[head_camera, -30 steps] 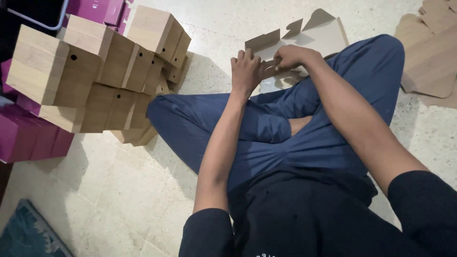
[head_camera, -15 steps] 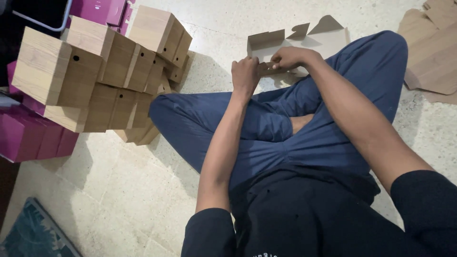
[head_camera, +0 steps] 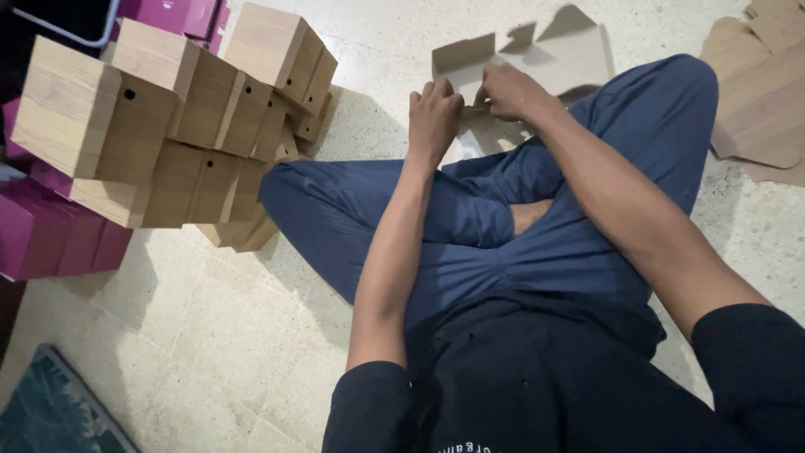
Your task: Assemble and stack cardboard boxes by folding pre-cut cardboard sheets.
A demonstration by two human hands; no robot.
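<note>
Cardboard blank (head_camera: 553, 59): matt brown card, smooth, cut flaps. Left hand (head_camera: 433, 113) and right hand (head_camera: 507, 91): bare skin on card. Boxes (head_camera: 180, 126): pale wood-grain print, matt, smooth. Magenta boxes (head_camera: 50, 235): smooth card, slight sheen. Floor (head_camera: 210, 335): speckled stone, polished, faintly glossy. Trousers (head_camera: 495, 226): blue cloth, soft, matt. Flat card (head_camera: 759, 92): brown, matt. Rug (head_camera: 50, 411): teal woven cloth, rough.
</note>
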